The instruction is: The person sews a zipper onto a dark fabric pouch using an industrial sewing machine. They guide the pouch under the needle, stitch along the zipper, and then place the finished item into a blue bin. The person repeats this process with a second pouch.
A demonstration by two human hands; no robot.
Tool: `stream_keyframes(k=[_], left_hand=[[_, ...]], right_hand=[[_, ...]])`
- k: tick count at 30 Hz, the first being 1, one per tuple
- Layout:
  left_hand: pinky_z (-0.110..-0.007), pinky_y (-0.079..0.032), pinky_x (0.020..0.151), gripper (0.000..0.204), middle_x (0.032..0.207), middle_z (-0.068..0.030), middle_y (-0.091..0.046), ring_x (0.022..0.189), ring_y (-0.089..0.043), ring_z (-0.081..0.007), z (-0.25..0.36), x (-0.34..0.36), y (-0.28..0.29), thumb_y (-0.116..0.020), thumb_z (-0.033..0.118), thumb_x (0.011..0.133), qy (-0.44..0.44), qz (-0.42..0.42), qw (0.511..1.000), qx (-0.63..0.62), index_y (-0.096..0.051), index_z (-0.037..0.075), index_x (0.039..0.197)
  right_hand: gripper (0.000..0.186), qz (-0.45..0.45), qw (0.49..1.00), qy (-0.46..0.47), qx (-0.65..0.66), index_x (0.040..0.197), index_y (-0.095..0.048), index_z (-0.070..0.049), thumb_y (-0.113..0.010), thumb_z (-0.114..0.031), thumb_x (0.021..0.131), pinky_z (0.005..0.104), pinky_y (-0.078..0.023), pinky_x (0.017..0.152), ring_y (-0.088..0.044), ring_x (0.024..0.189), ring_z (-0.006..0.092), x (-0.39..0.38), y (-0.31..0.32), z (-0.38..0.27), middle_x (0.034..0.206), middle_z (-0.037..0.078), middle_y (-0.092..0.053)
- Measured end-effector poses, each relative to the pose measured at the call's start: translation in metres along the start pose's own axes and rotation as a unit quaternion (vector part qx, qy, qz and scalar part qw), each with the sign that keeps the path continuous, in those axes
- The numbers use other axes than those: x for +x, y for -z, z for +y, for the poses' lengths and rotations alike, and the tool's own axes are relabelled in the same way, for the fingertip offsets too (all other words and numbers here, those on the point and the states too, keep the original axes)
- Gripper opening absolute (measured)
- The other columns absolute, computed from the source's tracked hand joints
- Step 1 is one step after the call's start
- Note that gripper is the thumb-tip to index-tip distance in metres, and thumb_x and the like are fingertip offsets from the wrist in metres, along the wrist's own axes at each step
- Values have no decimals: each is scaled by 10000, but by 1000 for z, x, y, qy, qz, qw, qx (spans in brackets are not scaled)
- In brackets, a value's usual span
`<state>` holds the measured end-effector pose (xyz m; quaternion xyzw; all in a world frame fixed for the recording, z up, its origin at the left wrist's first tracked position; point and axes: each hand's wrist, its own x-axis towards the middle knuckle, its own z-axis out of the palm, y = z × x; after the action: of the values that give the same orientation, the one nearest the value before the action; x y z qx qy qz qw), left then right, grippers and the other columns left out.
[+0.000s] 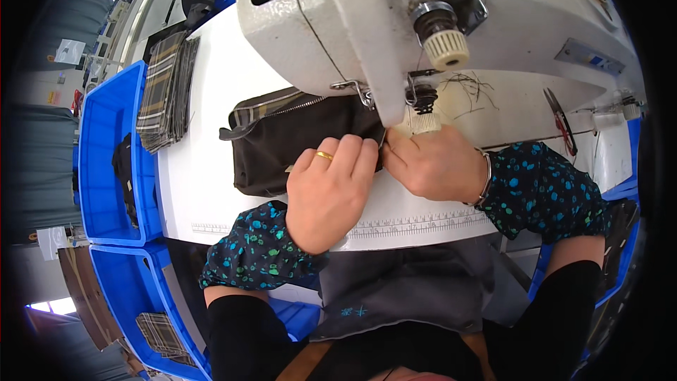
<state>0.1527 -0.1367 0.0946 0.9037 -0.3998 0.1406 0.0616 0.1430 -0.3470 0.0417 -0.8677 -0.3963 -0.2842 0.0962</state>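
Note:
A black fabric pouch (271, 152) with an open metal zipper and a plaid lining lies on the white table, its right end under the head of a sewing machine (381, 49). My left hand (331, 183), a gold ring on one finger, presses on the pouch with fingers bent and close together. At the pouch's right edge, my right hand (434, 166) pinches the fabric between thumb and fingers, just below the machine's tension knob. The right fingertips almost meet the left ones. The machine head hides the needle and the stitching spot.
Stacked plaid fabric pieces (163, 92) lie at the table's left edge, beside a blue bin (90, 162) with dark cloth inside. Another blue bin (120, 275) holds plaid pieces. Scissors (560, 123) and loose thread ends (469, 88) lie right of the machine head. A printed ruler (416, 224) runs along the front edge.

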Motion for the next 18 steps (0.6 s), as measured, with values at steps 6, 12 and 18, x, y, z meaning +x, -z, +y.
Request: stream_keyframes(k=[6,12,18], left_hand=[[-405,-522,607,237,849,-95,-695,680,-682,-310,-19,13,-7,-769,119,885,147,-56,965,-209,-688,43,1094],[-339,-552,635,240,837,-83,-712,684,-680,-289,-24,18,-6,-821,73,778,87,-63,977,-182,-797,81,1016],[-315,-572,689,285,1126,1,-727,903,-639,-198,-17,14,-18,-716,83,712,-26,59,995,-81,-757,94,994]], right_hand=[[162,2,1000,-4,-10,845,-682,-16,-672,-166,783,315,-453,450,-601,524,153,-1,1,-5,737,65,-586],[274,-6,999,31,-33,960,-735,38,-669,-169,793,301,-470,460,-635,552,158,-2,1,-8,918,203,-715],[296,-26,999,27,-26,973,-745,49,-668,-172,792,294,-478,464,-637,558,150,-3,4,-13,1008,261,-738]])
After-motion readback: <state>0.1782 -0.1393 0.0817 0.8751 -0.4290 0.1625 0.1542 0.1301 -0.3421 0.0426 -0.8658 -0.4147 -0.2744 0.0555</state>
